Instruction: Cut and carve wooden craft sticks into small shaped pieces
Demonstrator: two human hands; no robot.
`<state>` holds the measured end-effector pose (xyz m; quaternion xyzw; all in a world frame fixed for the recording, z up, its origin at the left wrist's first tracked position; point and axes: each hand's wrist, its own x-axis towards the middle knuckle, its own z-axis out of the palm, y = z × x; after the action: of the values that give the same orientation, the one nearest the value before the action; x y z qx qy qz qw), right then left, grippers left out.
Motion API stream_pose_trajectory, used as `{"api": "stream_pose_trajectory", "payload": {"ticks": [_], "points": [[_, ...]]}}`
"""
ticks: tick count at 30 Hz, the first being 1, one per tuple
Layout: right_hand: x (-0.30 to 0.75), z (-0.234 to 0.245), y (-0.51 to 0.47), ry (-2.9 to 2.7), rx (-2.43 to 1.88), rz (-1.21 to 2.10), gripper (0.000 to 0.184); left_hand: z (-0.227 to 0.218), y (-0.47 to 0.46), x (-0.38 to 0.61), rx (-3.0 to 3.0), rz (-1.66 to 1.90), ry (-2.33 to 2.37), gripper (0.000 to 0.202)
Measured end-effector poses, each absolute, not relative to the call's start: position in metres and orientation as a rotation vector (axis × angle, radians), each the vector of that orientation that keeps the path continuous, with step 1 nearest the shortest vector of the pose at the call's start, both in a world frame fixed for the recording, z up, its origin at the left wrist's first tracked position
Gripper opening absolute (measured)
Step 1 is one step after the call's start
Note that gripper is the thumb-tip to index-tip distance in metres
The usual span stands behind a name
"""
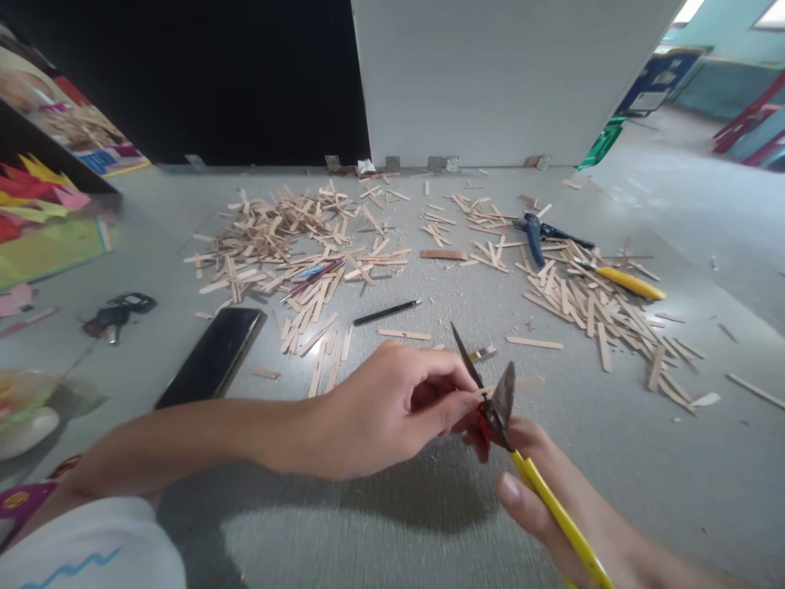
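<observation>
My left hand point(368, 417) pinches a thin wooden craft stick point(528, 382) between thumb and fingers, close to the blades of a cutting tool. Around yellow-handled snips point(555, 503) curls my right hand point(543, 483), its thumb along the handle. The dark blades are spread apart, and the stick lies across them near the pivot. Something red shows beneath the pivot, partly hidden by my fingers. Just behind the blades lies a small metal and yellow piece point(482, 353). Single craft sticks point(405, 334) and a black pen point(388, 312) are on the table beyond my left hand.
Craft sticks lie in a heap point(288, 221) at left and a pile point(589, 307) at right. A blue-handled tool point(533, 237) and yellow cutter point(631, 283) rest by the right pile. At left are a phone point(212, 360) and keys point(116, 315). Panels point(491, 82) stand behind.
</observation>
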<state>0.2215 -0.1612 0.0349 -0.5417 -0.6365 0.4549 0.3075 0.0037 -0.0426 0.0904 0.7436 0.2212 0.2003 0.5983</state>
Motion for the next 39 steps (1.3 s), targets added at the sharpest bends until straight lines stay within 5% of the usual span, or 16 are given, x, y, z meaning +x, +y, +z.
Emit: {"api": "stream_pose_trajectory", "payload": {"ticks": [5,39], "points": [[0.214,0.035,-0.167,-1.565,-1.572,1.190,0.053,0.089,-0.043,0.004,1.716,0.465,0.528,0.017],[0.199,0.050,-0.164,-1.455,-1.616,1.351,0.047,0.085,-0.043,0.008,1.577,0.388,0.611,0.015]]}}
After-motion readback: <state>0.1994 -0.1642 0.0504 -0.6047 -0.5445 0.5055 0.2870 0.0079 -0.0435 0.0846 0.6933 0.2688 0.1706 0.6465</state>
